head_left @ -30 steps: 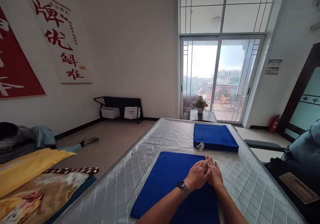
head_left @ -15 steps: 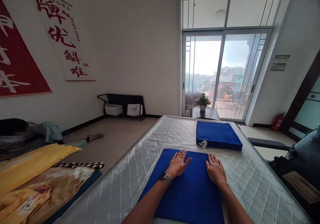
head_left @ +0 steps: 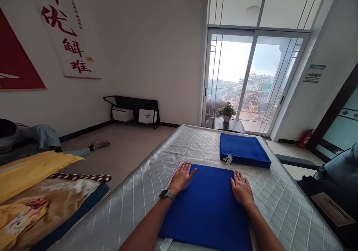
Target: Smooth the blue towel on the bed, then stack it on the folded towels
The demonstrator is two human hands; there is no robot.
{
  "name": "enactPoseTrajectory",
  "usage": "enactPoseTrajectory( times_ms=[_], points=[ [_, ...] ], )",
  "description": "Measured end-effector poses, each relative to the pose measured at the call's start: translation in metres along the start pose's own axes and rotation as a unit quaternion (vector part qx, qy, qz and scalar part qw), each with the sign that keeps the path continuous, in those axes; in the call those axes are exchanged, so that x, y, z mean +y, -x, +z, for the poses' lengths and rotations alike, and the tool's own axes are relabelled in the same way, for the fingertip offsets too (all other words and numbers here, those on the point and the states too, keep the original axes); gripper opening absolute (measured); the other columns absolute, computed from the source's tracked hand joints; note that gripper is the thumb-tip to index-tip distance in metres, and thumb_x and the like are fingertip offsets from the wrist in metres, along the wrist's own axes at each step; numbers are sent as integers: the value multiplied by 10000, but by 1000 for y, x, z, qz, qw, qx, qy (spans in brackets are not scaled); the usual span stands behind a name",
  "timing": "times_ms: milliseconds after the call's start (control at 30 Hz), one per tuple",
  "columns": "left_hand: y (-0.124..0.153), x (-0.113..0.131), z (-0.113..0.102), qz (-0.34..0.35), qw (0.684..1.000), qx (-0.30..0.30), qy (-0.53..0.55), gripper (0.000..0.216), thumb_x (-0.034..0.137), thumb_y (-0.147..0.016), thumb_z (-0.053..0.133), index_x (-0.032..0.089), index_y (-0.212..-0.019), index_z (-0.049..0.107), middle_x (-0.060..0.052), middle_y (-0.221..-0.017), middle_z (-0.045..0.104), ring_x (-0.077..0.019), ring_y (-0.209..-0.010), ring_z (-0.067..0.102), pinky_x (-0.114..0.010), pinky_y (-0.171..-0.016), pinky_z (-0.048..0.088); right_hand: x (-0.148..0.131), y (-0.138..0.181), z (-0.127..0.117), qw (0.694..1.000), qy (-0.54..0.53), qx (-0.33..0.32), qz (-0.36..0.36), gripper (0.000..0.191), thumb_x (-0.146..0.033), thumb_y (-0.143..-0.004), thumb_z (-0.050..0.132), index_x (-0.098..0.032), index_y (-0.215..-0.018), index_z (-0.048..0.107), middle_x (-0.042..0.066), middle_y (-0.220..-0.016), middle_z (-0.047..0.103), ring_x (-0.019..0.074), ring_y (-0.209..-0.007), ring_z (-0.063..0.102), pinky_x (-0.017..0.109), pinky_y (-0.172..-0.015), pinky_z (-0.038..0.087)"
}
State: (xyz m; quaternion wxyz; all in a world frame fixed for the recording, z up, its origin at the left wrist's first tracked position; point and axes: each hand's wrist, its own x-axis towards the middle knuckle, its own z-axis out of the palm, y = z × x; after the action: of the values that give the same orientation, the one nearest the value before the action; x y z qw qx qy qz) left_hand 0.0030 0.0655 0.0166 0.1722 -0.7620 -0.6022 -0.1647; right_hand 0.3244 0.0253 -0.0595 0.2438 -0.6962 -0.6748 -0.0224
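A folded blue cloth point(head_left: 208, 202) lies flat on the silver quilted mattress point(head_left: 156, 176) in front of me. My left hand point(head_left: 181, 177), with a watch on its wrist, rests palm down on the cloth's far left corner, fingers spread. My right hand point(head_left: 242, 188) presses flat on the cloth's far right edge. Neither hand grips anything. Farther back on the mattress sits a stack of folded blue cloths point(head_left: 243, 150) with a white tag at its near left corner.
A yellow and patterned blanket point(head_left: 36, 191) lies to the left, with a person point(head_left: 25, 141) lying on the floor beyond it. A small black table with a potted plant point(head_left: 227, 112) stands before the glass balcony door. A dark chair point(head_left: 330, 180) is at right.
My hands, together at the cloth's far right a second ago, have spread apart; the left slid across to the far left corner while the right stayed at the right edge.
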Motion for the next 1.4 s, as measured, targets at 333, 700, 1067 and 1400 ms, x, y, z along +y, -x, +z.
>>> enactPoseTrajectory(
  times_ms=[333,700,1067,1400],
  points=[
    [0,-3,2,12,1000,18,7,852,689,-1012,118,117,-1579,396,-136,-1641,390,-287,-1549,307,-472,-1277,242,-6,5,-7,999,14,39,1,622,-348,-1046,226,-144,-1631,282,40,-1686,258,223,-1564,218,432,-1269,116],
    [1,-2,0,14,1000,13,-3,820,655,-1026,113,120,-1580,392,-137,-1637,399,-287,-1544,317,-479,-1269,254,-16,13,-9,1000,-19,4,4,673,-458,-1054,219,-130,-1641,229,44,-1702,195,227,-1578,163,428,-1273,97],
    [2,11,-14,8,1000,0,-13,800,627,-1022,127,118,-1555,438,-167,-1601,449,-318,-1534,335,-549,-1266,206,-15,18,-8,999,-29,2,19,689,-459,-1043,208,-116,-1642,208,56,-1704,176,213,-1583,140,427,-1275,56],
    [10,181,5,181,977,-7,110,717,622,-1047,165,191,-1522,485,-106,-1549,544,-218,-1454,475,-397,-1227,347,-10,20,-7,1000,-26,3,1,648,-360,-1039,257,-112,-1638,235,91,-1701,189,243,-1582,142,448,-1272,86]
  ],
)
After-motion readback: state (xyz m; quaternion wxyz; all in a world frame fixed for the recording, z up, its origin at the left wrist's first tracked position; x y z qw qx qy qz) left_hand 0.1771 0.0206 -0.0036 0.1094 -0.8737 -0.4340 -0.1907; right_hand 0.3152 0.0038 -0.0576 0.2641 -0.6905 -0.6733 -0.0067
